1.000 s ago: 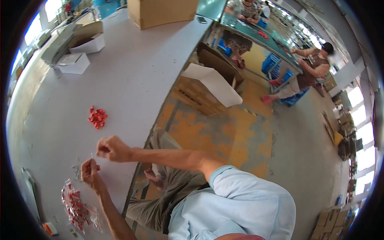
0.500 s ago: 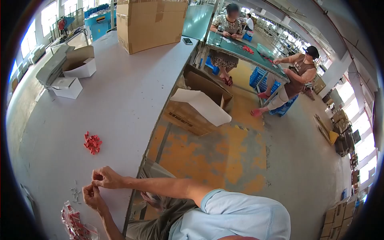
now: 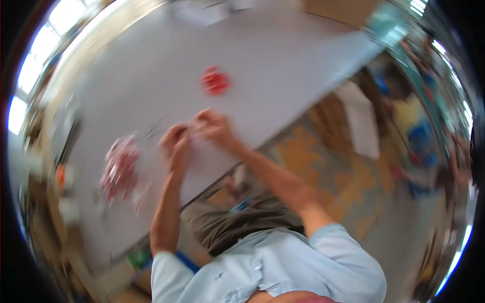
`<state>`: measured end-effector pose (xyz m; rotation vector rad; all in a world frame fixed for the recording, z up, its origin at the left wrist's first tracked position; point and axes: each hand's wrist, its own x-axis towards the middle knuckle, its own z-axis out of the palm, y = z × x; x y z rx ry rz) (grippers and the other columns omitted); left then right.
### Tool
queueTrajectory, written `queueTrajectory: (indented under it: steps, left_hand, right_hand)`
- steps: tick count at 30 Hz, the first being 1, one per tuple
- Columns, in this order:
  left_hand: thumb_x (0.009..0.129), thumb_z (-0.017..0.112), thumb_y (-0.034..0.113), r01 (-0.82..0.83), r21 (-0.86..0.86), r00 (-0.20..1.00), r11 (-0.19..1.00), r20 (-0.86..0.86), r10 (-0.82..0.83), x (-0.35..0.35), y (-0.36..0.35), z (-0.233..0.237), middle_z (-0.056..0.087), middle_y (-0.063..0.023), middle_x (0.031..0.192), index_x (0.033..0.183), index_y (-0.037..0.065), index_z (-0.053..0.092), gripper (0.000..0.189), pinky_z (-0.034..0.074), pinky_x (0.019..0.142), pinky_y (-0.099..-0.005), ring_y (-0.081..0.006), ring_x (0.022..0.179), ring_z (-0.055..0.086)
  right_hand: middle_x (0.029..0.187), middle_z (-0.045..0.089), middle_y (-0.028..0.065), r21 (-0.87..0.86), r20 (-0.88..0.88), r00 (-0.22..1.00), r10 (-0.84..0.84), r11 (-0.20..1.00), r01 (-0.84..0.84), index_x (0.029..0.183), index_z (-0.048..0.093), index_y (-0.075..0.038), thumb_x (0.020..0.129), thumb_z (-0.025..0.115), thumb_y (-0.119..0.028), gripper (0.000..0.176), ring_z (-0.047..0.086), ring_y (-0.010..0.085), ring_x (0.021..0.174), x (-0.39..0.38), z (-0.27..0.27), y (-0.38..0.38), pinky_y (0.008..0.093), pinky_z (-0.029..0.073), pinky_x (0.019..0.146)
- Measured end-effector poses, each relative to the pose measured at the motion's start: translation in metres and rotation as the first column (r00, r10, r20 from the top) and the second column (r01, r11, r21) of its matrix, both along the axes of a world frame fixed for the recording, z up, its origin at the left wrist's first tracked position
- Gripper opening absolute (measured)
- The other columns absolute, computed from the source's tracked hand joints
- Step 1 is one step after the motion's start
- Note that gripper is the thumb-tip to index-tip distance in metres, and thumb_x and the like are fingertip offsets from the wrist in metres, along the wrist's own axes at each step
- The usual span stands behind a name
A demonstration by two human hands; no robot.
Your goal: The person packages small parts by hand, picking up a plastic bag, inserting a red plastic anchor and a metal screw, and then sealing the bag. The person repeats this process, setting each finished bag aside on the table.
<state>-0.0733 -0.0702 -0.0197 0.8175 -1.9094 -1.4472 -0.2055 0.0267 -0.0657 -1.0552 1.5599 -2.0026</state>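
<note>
Over the white table (image 3: 151, 65), my left hand (image 3: 175, 142) and my right hand (image 3: 214, 126) are close together with bent fingers. Motion blurs both hands, and anything between the fingertips is too small to make out. Beyond my right hand lies a pile of small red pieces (image 3: 215, 81). A clear bag of red pieces (image 3: 120, 166) rests to the left of my left hand. Between the bag and my hands are a few thin grey pieces (image 3: 153, 129).
A large cardboard box (image 3: 341, 11) stands at the table's far edge. Beside the table on the right is an open carton (image 3: 336, 118) with a white flap. Blurred people sit farther right. White boxes (image 3: 202, 11) show at the top.
The view has swung left and down, so the table, red pile and bag appear farther right and higher. Both hands remain close together, now slightly apart.
</note>
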Motion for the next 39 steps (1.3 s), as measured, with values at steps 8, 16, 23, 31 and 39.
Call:
queueTrajectory:
  steps: [8,16,23,31,39]
  left_hand:
    - [0.087,0.080,0.006,0.092,0.378,0.967,0.921,-0.255,0.008,0.009,-0.021,-0.002,0.068,-0.0024,0.079,0.086,0.003,0.071,0.010,0.048,0.064,-0.0243,-0.0092,0.069,0.059]
    - [0.085,0.081,0.006,0.011,-0.019,0.998,1.000,-0.068,-0.012,0.004,-0.010,0.000,0.070,-0.0047,0.079,0.086,0.002,0.073,0.008,0.052,0.067,-0.0276,-0.0101,0.074,0.063]
    - [0.087,0.079,-0.003,0.001,-0.161,0.995,0.987,-0.094,-0.017,-0.003,-0.006,-0.015,0.061,0.0028,0.075,0.085,0.002,0.070,0.010,0.045,0.065,-0.0219,-0.0046,0.072,0.053]
    - [0.090,0.075,-0.005,-0.004,-0.312,0.993,0.950,-0.115,-0.034,-0.001,0.002,-0.009,0.065,0.0006,0.086,0.091,-0.001,0.070,0.006,0.051,0.068,-0.0233,-0.0074,0.076,0.062]
    - [0.091,0.071,-0.004,0.014,-0.349,0.999,0.937,-0.033,-0.028,-0.002,0.001,0.005,0.065,-0.0036,0.088,0.092,-0.002,0.068,0.003,0.051,0.070,-0.0253,-0.0106,0.076,0.062]
  right_hand:
    - [0.080,0.070,0.0028,0.192,0.097,0.993,0.067,0.978,-0.085,0.101,0.071,-0.001,0.100,0.068,-0.012,0.012,0.064,0.0078,0.067,0.013,0.041,0.003,0.0239,0.053,0.059]
    - [0.081,0.071,0.0036,0.191,0.066,0.996,0.066,0.978,-0.077,0.100,0.073,-0.001,0.098,0.071,-0.014,0.014,0.064,0.0073,0.073,0.012,0.034,-0.004,0.0253,0.054,0.063]
    - [0.079,0.071,0.0072,0.124,-0.011,0.999,0.032,0.992,-0.031,0.096,0.070,0.005,0.092,0.065,-0.008,0.015,0.065,0.0103,0.066,0.006,0.029,0.002,0.0293,0.054,0.058]
    - [0.070,0.068,0.0082,0.068,0.104,0.993,0.059,0.995,-0.066,0.088,0.067,0.007,0.088,0.059,-0.006,0.015,0.065,0.0116,0.058,0.010,0.039,0.006,0.0289,0.055,0.053]
    - [0.069,0.066,0.0082,0.099,-0.083,0.996,-0.041,0.994,0.049,0.089,0.065,0.004,0.086,0.062,-0.005,0.011,0.060,0.0108,0.060,0.010,0.034,0.002,0.0307,0.051,0.055]
